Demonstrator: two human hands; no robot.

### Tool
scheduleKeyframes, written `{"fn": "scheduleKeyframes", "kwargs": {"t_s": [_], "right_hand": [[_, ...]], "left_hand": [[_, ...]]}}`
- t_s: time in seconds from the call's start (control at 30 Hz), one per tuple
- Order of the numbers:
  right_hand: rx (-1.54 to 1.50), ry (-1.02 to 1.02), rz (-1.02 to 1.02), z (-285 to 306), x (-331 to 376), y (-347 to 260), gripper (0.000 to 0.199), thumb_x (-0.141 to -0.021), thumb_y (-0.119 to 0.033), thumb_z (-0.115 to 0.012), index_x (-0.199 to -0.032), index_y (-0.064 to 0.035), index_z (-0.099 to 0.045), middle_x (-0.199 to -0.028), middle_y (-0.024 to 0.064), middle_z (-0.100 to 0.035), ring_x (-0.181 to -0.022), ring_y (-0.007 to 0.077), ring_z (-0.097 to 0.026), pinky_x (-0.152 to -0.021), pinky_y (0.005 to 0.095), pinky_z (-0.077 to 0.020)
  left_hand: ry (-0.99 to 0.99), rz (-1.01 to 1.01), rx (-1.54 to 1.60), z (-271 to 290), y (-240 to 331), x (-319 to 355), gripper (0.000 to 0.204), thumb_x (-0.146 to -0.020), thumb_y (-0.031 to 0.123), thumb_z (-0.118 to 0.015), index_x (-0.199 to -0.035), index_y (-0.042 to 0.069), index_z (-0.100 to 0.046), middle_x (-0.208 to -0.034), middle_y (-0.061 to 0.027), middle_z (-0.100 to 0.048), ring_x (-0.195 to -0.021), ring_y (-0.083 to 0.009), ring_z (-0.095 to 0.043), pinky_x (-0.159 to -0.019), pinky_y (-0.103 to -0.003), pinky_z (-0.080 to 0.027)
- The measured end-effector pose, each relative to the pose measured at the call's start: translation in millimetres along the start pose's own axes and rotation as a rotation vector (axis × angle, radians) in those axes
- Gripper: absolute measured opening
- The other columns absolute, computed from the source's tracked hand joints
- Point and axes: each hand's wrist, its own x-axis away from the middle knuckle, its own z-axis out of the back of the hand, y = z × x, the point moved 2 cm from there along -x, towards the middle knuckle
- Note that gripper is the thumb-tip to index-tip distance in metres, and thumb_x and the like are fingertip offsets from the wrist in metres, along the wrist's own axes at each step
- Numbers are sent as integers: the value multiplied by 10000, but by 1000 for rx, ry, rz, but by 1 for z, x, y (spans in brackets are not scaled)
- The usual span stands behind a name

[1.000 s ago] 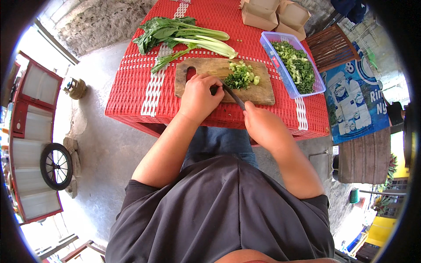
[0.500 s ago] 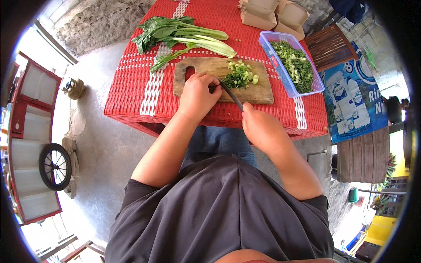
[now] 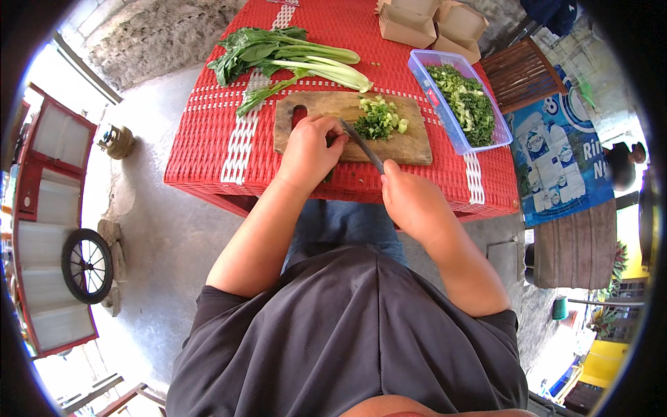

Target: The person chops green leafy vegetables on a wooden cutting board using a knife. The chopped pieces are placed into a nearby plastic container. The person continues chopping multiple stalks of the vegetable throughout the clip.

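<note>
My right hand (image 3: 415, 199) grips a knife (image 3: 363, 146), its dark blade slanting up and left across the wooden cutting board (image 3: 418, 147). The curled fingers of my left hand (image 3: 309, 149) press down on the board's left part, close to the blade's tip. They hold leafy greens that are mostly hidden; only a dark green bit (image 3: 328, 175) shows beside the wrist. A pile of chopped greens (image 3: 377, 119), dark leaf and pale stem pieces, lies on the board right of the blade.
Whole leafy stalks (image 3: 278, 57) lie beyond the board on the red woven table (image 3: 198, 142). A clear plastic container (image 3: 439, 111) of chopped greens stands at the right. Open cardboard boxes (image 3: 406, 28) sit behind it. A wooden chair (image 3: 524, 73) adjoins the table's right side.
My left hand has shifted slightly left, away from the knife. The blade's tip has moved a little up and left. The chopped pile looks the same.
</note>
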Motion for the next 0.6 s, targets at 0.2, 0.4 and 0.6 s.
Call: {"fn": "scheduleKeyframes", "kwargs": {"t_s": [0.2, 0.4, 0.6], "right_hand": [[2, -3, 16, -3, 2, 1, 196, -1031, -199, -482, -1047, -7, -515, -779, 251, -684, -778, 469, -686, -696, 585, -535], [7, -5, 15, -9, -8, -2, 178, -1014, -169, -486, -1051, 3, -516, -791, 257, -681, -778, 473, -682, -691, 591, -526], [-2, 5, 17, -17, -21, 0, 186, -1022, -172, -473, -1061, 4, -516, -782, 273, -672, -769, 480, -677, -687, 595, -519]], "left_hand": [[-10, 15, 11, -1, -2, 1, 100, -819, 75, -751, -883, 17, -701, -902, -163, -693, -906, -361, -674, -813, -431, -532], [-15, -2, 22, -1, -3, 0, 93, -825, 79, -750, -877, 17, -705, -877, -157, -696, -910, -349, -680, -813, -423, -534], [-29, 38, 25, -1, -3, 0, 93, -835, 79, -752, -885, 19, -702, -861, -148, -690, -887, -341, -677, -793, -419, -533]]}}
